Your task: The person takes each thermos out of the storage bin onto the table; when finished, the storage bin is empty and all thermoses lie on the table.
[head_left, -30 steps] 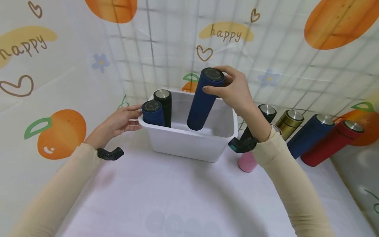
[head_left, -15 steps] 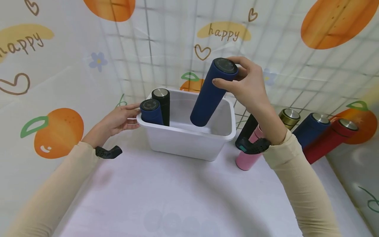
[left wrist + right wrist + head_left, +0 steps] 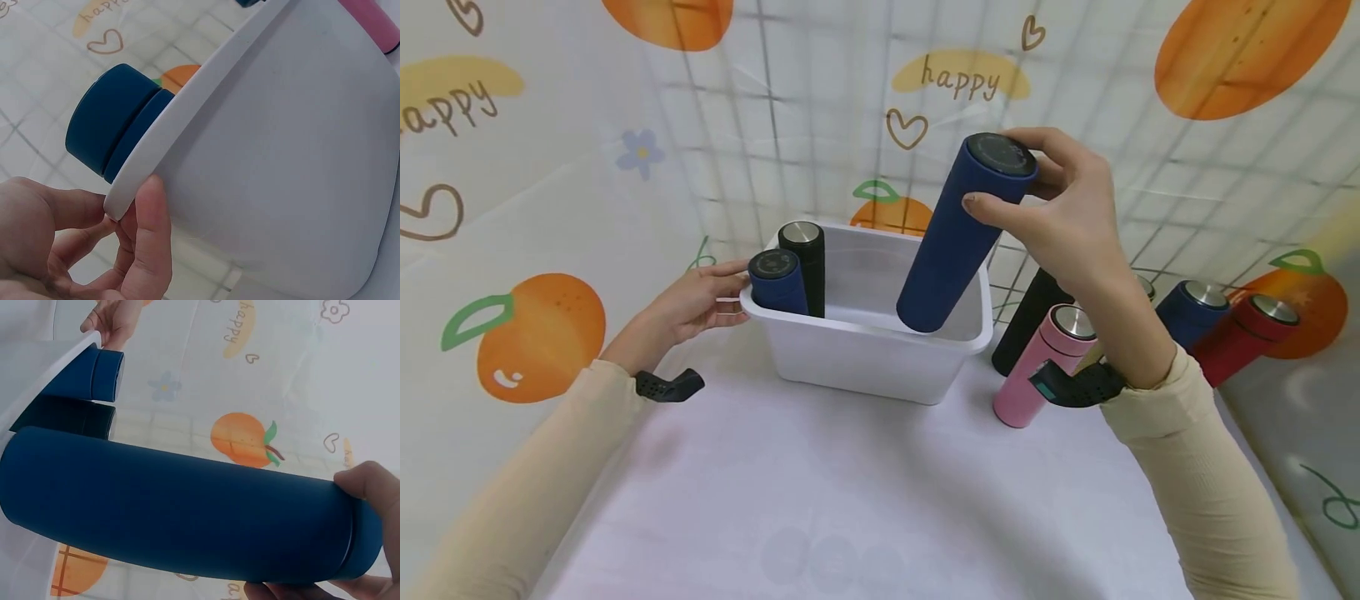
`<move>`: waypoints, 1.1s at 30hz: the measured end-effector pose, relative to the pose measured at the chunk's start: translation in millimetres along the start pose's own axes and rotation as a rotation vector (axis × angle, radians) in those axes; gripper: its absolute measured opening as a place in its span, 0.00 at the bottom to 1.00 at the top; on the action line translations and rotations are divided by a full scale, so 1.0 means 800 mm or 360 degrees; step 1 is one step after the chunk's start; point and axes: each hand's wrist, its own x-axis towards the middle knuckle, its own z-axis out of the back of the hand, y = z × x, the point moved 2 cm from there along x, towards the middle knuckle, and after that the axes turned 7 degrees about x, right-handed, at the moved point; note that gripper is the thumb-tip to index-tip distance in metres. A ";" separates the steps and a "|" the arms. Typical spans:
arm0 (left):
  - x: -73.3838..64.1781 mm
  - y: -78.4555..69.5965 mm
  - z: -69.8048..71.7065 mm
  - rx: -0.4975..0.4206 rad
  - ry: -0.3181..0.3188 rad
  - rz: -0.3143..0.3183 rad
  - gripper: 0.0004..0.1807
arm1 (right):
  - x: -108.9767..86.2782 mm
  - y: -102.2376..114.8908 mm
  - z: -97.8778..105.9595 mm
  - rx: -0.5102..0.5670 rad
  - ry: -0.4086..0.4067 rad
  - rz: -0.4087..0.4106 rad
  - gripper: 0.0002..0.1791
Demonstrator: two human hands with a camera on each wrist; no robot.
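Note:
My right hand (image 3: 1075, 212) grips a dark blue thermos bottle (image 3: 958, 237) near its upper, lidded end. The bottle leans over the right half of a white plastic bin (image 3: 865, 337), its lower end overlapping the opening in the head view. In the right wrist view, thumb and fingers wrap the bottle's (image 3: 181, 506) lid end. My left hand (image 3: 700, 300) holds the bin's left end, with thumb and fingers pinching its rim (image 3: 147, 147) in the left wrist view. Inside that end stand another blue thermos (image 3: 778, 283) and a black thermos (image 3: 802, 262) with a silver top.
Right of the bin stand a pink thermos (image 3: 1045, 362) and a black thermos (image 3: 1030, 321). Farther right are a blue thermos (image 3: 1191, 312) and a red thermos (image 3: 1247, 333), with a gold one mostly hidden behind my right forearm. A wire grid (image 3: 820, 125) rises behind the bin.
My right hand has carried the blue thermos up and to the right across the bin, tilting it more. The left hand keeps its place on the bin's end.

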 end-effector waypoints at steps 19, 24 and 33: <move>-0.003 -0.002 0.006 -0.0012 0.0015 -0.0013 0.32 | -0.048 0.004 0.041 -0.0135 -0.0002 0.0018 0.31; -0.006 0.001 0.013 -0.0024 0.0017 0.0005 0.34 | -0.054 0.002 0.044 -0.0160 -0.0008 0.0064 0.31; -0.017 0.010 0.021 -0.0002 -0.0031 0.0020 0.34 | -0.072 0.003 0.057 -0.0143 0.0037 0.0013 0.31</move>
